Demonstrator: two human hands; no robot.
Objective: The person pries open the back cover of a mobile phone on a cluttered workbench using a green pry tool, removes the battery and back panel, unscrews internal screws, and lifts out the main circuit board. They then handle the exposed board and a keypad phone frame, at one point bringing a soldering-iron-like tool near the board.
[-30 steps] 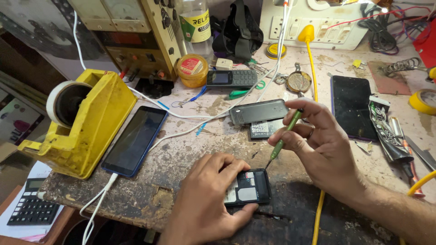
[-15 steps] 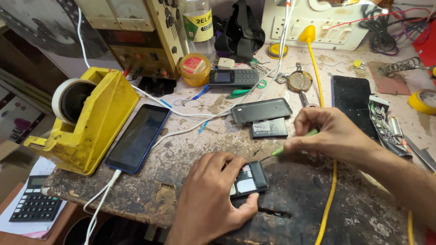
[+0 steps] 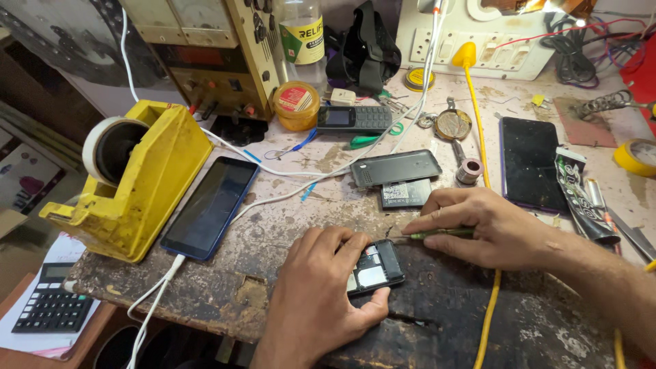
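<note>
— Scarred workbench [image 3: 205, 287], crowded; why does the left hand [image 3: 321, 294] sit so flat?

— It pins the small opened phone [image 3: 374, 266] against the wood, fingers closed round its edges; the right hand [image 3: 492, 225], just beside, pinches a green screwdriver [image 3: 437, 234], tip at the phone's upper corner.

— Counts, big to small?

— One yellow tape dispenser [image 3: 143, 184] far left of the grip; two smartphones, one blue [image 3: 212, 205], one dark [image 3: 529, 160]; one keypad phone [image 3: 354, 118] beyond; one back cover [image 3: 396, 167]; one battery [image 3: 406, 193].

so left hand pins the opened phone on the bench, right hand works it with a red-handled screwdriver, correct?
Not quite: in the head view the screwdriver handle is green, not red. The rest holds: left hand pins the opened phone, right hand works it.
</note>
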